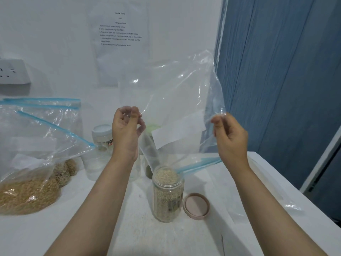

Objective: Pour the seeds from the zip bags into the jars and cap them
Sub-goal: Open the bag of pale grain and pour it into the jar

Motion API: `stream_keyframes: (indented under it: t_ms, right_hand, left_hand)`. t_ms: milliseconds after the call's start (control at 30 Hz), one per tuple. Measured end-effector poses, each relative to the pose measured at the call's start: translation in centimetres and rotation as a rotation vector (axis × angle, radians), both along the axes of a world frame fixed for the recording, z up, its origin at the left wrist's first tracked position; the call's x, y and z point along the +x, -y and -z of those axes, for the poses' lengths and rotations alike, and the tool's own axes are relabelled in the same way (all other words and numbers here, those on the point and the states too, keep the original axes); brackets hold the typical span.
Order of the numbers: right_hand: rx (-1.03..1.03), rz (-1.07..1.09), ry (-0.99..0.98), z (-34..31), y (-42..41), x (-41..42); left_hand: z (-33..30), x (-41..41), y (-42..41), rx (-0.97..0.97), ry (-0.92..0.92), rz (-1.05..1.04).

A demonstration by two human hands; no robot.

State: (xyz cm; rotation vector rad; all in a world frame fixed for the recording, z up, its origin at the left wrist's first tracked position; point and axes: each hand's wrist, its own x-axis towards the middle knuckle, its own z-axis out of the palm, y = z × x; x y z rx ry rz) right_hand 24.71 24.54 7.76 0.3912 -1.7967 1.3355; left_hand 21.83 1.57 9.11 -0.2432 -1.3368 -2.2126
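Forearms: both reach up from the bottom edge over a white bench (129, 235).
Left hand (125, 130): fingers and thumb pinch one bottom corner of an upturned clear zip bag (177, 100), raised above the jar.
Right hand (230, 137): pinches the opposite corner of the same bag, at about the same height.
Bag in hand: looks empty or nearly so; its blue zip mouth (199, 164) hangs down at the rim of the open jar.
Open jar (167, 194): stands at mid-bench, filled with pale seeds almost to the brim, uncapped.
Loose lid (196, 206): pinkish, lies flat on the bench, just right of the jar.
Waiting bags (31, 185): at least two more zip bags on the left hold tan seeds, apparently not yet poured.
Other jars: a white-lidded jar (102, 137) stands behind the left hand; more jars behind it are partly hidden.
Progress, as judged: one pour appears finished; capping this jar comes next, then the remaining bags.
Backdrop: printed instruction sheet (120, 34) on the wall.
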Motion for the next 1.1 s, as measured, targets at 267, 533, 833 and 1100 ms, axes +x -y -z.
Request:
stream_keyframes:
  t_ms: [267,533,833,1100]
  right_hand:
    - [-0.001,0.028,-0.012,0.1,-0.1,0.4]
    - [-0.039,0.031,-0.024,0.0,-0.5,0.9]
    - [-0.078,0.020,-0.024,0.3,-0.8,1.3]
    - [-0.085,0.030,-0.021,0.6,-0.7,1.8]
  left_hand:
    - [-0.5,0.3,-0.4,-0.012,-0.009,0.022]
    - [-1.1,0.4,-0.6,-0.025,-0.030,0.028]
    - [-1.4,0.4,-0.8,-0.042,-0.047,0.059]
    - [-1.6,0.4,-1.1,-0.056,-0.058,0.056]
